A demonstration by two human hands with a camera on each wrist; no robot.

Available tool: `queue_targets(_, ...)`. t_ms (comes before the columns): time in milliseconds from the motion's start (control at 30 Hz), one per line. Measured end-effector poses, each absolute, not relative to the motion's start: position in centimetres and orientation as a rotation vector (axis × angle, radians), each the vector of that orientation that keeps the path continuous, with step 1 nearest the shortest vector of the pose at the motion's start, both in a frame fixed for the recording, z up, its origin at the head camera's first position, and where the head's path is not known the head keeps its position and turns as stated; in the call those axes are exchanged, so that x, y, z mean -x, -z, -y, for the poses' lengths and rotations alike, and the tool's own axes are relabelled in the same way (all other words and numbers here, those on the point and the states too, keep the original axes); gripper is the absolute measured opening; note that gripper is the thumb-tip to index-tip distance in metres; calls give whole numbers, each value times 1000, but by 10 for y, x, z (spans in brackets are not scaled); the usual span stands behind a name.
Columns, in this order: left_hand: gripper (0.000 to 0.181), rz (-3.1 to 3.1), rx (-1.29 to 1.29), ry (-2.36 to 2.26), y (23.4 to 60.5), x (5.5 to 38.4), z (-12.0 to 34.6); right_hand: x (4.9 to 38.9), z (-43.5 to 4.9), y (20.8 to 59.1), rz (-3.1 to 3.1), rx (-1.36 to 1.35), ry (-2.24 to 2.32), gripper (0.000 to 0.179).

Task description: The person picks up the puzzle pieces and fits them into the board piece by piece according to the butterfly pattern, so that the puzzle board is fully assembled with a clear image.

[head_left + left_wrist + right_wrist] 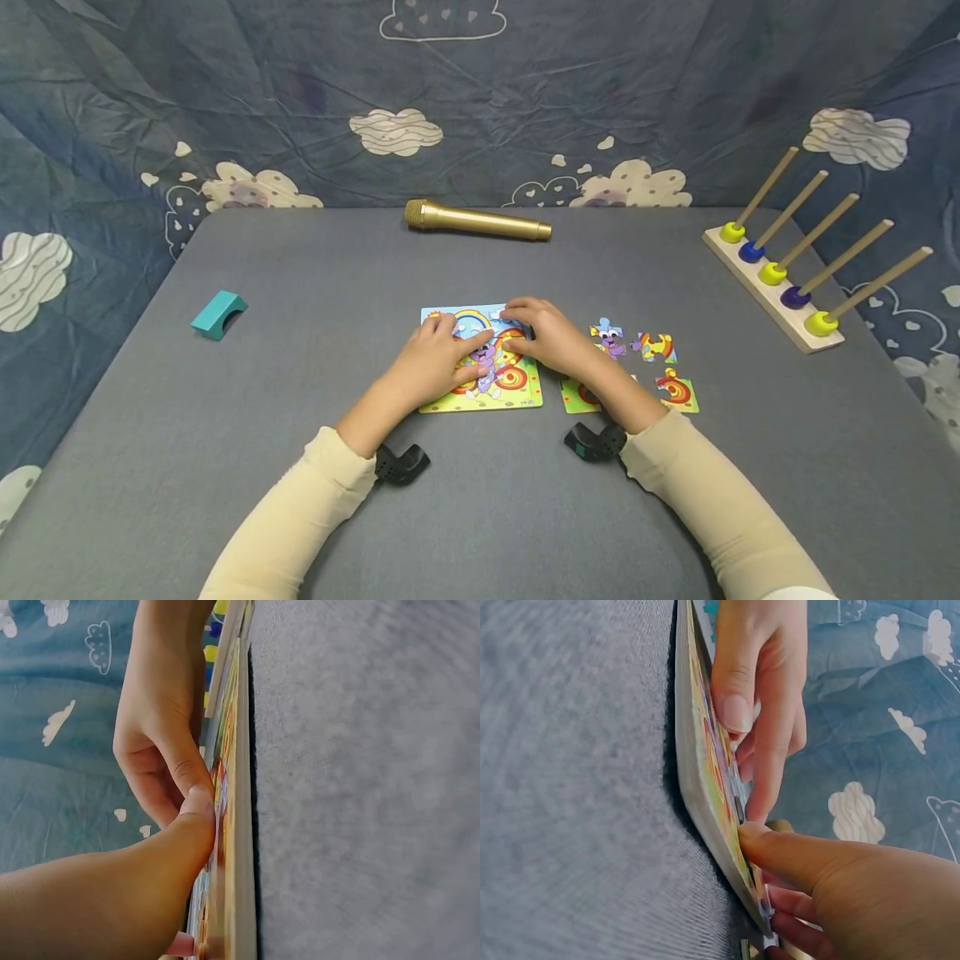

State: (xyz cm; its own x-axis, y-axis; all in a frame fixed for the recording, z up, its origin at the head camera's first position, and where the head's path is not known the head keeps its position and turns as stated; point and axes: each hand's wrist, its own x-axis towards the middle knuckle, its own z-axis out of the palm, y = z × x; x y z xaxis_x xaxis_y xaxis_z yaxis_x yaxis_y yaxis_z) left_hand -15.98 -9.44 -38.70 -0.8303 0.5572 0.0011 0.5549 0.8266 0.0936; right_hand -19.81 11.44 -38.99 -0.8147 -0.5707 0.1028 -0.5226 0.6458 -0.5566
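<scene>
A picture puzzle board [480,402] with a purple butterfly character and a rainbow lies flat on the table. My left hand [429,362] rests over its left half, fingers spread and fairly straight, with index and thumb reaching to the middle. At the upper right of the board my right hand [551,333] pinches a puzzle piece [517,327] between thumb and fingers, low against the board. In the right wrist view, the right thumb [757,836] bears on the board's top, close to a left fingertip. The hands hide much of the picture.
Several loose puzzle pieces [657,347] lie right of the board, partly under my right forearm. A gold microphone [480,222] lies at the back. A teal arch block [219,315] sits at the left, and a wooden peg stand [772,287] with coloured beads stands at the right.
</scene>
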Motion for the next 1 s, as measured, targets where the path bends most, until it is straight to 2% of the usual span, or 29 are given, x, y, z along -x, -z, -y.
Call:
queue_targets(233,53,-2973,-898,-169,383,159,93,199,-113,386,-2761,885,831,44)
queue_targets(600,59,-2937,-888,-264,392,155,98,199,-123,387,-2686,903,834,61)
queue_targets(800,65,-3020,-892,-468,397,152,118,195,-132,374,-2722,926,975,67)
queue_targets(1000,66,-3064,-792,-676,394,146,148,186,-143,360,-2781,917,1051,70)
